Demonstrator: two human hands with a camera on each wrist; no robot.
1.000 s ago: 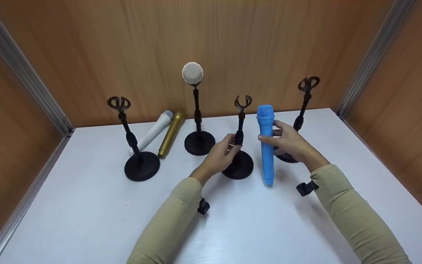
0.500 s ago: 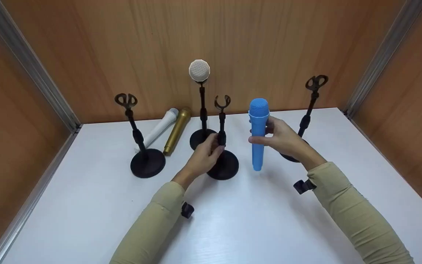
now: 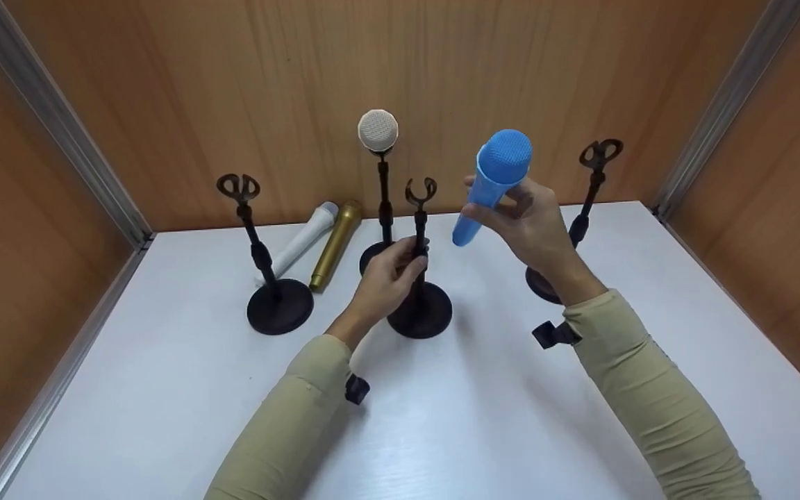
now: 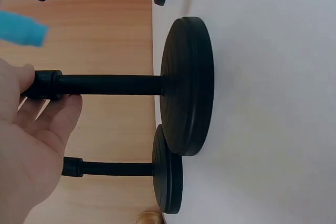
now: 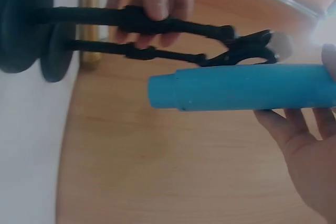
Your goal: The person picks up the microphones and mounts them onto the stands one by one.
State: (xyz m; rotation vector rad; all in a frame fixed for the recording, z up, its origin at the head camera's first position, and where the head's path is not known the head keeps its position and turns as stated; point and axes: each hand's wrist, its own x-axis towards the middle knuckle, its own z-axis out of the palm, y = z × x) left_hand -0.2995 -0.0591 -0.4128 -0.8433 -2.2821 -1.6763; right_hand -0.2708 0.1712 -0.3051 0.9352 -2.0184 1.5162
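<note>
1. Well, my right grip [image 3: 535, 226] is closed just as far as the blue mic [image 3: 492, 183] allows, thumb on one side of the barrel, fingers on the other.
2. I hold that mic off the counter [image 3: 164, 389], tilted: in the head view its head is up and to the right, its tail down and to the left, near the clip [image 3: 419, 203] of the front stand [image 3: 426, 319] but apart from it.
3. My left grip [image 3: 382, 281] pinches the front stand, thumb and fingers about the collar on its post; the stand is upright on its round base.
4. That front clip is a C with its gap upward. The back stand [image 3: 384, 187] carries a pale mic [image 3: 378, 130], whose head hides most of the mount from me.
5. The left stand [image 3: 280, 309] and right stand [image 3: 589, 201] each bear a looped clip [image 3: 598, 165].
6. Between the left and back stands, a white mic [image 3: 306, 237] and a gold mic [image 3: 335, 247] lie side by side; the white one's lower end runs behind the left post.
</note>
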